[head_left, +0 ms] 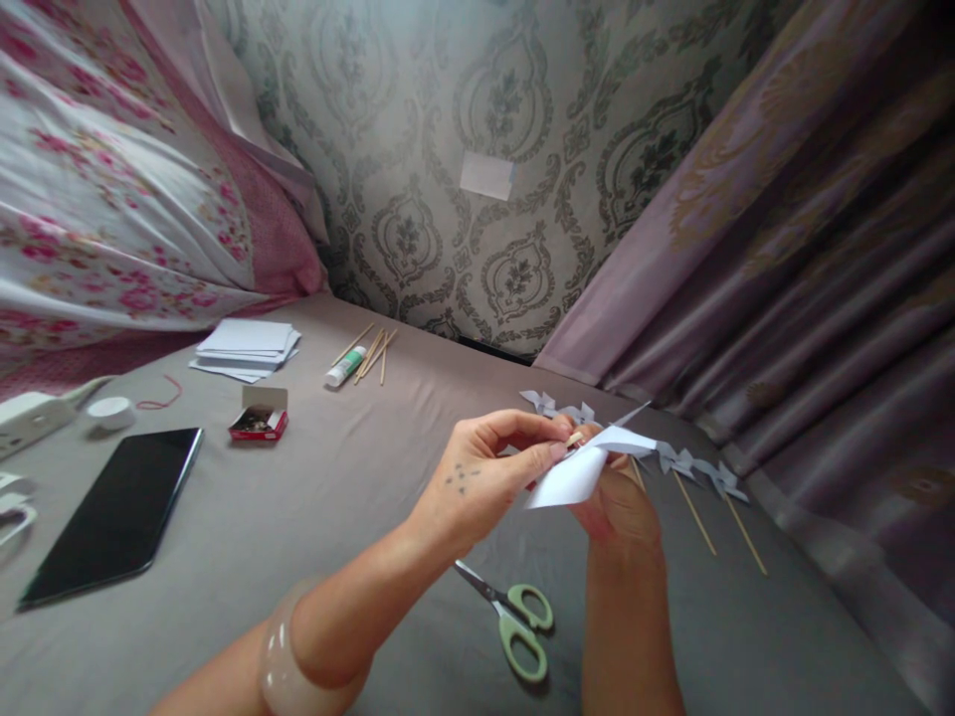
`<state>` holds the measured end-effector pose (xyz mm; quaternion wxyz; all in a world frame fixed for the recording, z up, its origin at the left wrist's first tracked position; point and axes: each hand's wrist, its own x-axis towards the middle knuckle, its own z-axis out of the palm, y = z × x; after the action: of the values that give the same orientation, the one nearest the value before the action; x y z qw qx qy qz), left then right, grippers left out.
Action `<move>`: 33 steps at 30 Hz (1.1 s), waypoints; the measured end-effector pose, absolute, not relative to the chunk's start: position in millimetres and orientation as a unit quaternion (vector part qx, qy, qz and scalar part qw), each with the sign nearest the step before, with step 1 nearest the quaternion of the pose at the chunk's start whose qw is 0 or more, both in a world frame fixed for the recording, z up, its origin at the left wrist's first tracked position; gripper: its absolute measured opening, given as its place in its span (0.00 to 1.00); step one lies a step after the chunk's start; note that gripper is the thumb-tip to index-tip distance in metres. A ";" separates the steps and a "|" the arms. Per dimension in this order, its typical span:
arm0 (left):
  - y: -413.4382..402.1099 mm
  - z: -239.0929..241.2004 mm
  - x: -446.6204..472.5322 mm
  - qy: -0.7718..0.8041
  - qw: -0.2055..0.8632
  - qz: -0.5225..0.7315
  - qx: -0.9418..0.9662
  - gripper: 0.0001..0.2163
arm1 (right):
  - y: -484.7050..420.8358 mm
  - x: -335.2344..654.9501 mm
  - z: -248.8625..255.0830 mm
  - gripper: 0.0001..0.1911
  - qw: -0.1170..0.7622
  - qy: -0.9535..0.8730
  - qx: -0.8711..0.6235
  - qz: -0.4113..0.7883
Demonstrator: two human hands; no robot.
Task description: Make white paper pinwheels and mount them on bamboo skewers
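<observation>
Both my hands meet over the right middle of the grey cloth, at a white paper pinwheel [578, 479] with folded blades. My left hand [477, 477] has its thumb and index finger closed on a thin wooden stick, whose pale end [574, 439] shows at the pinwheel. Behind the paper, my right hand [619, 507] is closed around the pinwheel; the blades hide most of its fingers. Below the hands lie scissors [514, 622] with light green handles, their blades slightly apart. Several other paper pinwheels [675, 459] on sticks rest beyond and to the right of my right hand.
At the left lie a stack of white paper [246, 346], a glue stick [345, 367], several wooden sticks [379, 350], an open red box [259, 423] of small pins, a black tablet [111, 512], a white round lid [110, 413] and a power strip [34, 423]. Curtains [783, 249] hang right.
</observation>
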<state>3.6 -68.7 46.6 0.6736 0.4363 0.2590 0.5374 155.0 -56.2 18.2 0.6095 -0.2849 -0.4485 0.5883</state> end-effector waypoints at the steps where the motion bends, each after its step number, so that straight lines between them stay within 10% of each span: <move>1: -68.7 46.9 3.2 0.259 0.669 0.539 0.442 0.07 | -56.7 154.9 18.9 0.12 0.609 -0.450 -0.287 0.586; 33: -29.1 13.3 3.9 0.268 0.722 0.537 0.344 0.18 | -37.5 129.2 6.3 0.14 0.680 -0.374 -0.398 0.490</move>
<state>3.9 -29.1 13.3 0.7221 0.3444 0.2678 0.5370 129.2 -37.5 6.3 0.6798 -0.3978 -0.3740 0.4896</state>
